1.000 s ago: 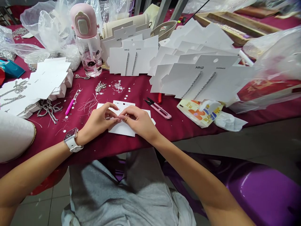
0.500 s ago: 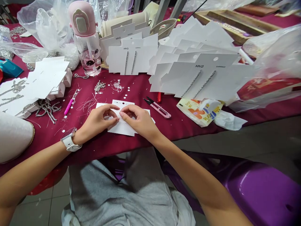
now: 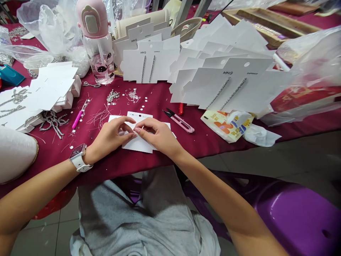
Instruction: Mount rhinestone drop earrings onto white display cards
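Note:
On the red cloth lies a white earring card (image 3: pixel 138 145), its small print facing up near a punched hole. My left hand (image 3: pixel 115 134) rests over the card's left side, fingers curved, with a gap between index finger and thumb. My right hand (image 3: pixel 159 137) is over the card's right side, thumb and index finger pinched together. Whatever sits in that pinch is too small to make out. The fingertips of both hands nearly meet above the card's middle. Pink thread snips (image 3: pixel 179 120) lie just right of my right hand.
Finished cards with chain earrings (image 3: pixel 226 87) stand at the back right. A pink-lidded bottle (image 3: pixel 93 21) stands behind small metal parts (image 3: pixel 113 96) and clear bits (image 3: pixel 133 95). Left are a magenta seam ripper (image 3: pixel 77 119), stacked cards (image 3: pixel 52 85) and silver chains (image 3: pixel 53 122). A wet-wipe pack (image 3: pixel 226 124) lies right.
My right hand's fingertips have shifted slightly left, closer to my left thumb. The left hand stays almost in place, and the view has tilted a little.

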